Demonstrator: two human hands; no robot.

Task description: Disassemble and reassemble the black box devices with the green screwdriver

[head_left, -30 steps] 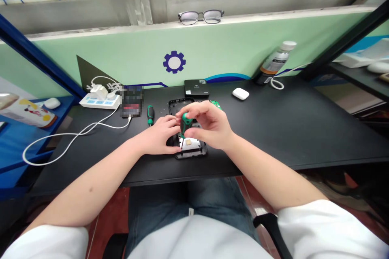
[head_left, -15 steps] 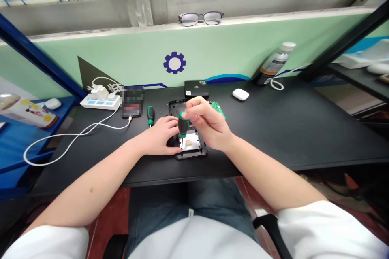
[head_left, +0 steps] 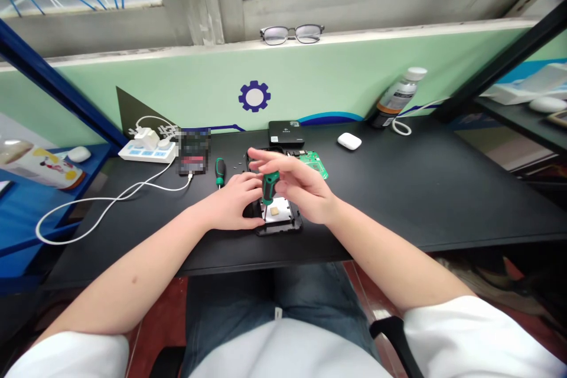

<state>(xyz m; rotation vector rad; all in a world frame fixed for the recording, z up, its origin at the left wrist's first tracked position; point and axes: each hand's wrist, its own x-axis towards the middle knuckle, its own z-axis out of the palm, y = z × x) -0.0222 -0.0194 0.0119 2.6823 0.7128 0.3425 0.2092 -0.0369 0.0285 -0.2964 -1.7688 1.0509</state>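
An open black device case [head_left: 283,225] lies near the front edge of the black desk [head_left: 443,189], showing a white inner part with a small tan square. My left hand [head_left: 233,204] rests on the case's left side, fingers curled against it. A green-handled screwdriver [head_left: 269,185] stands upright, tip down in the case. My right hand [head_left: 301,186] holds its handle, the index and middle fingers stretched out to the left over its top.
Behind the case lie a green circuit board [head_left: 314,164], a second case shell and a black box [head_left: 286,130]. A second green screwdriver [head_left: 218,170], a phone [head_left: 193,150], a power strip [head_left: 148,149] with white cable, an earbud case [head_left: 349,141] and a bottle [head_left: 401,94] are around. Glasses [head_left: 292,33] sit on the ledge.
My right hand's fingers went from cupped around the screwdriver's top to stretched out over it, and more of the handle shows. The left hand stayed on the case. The camera view tipped slightly.
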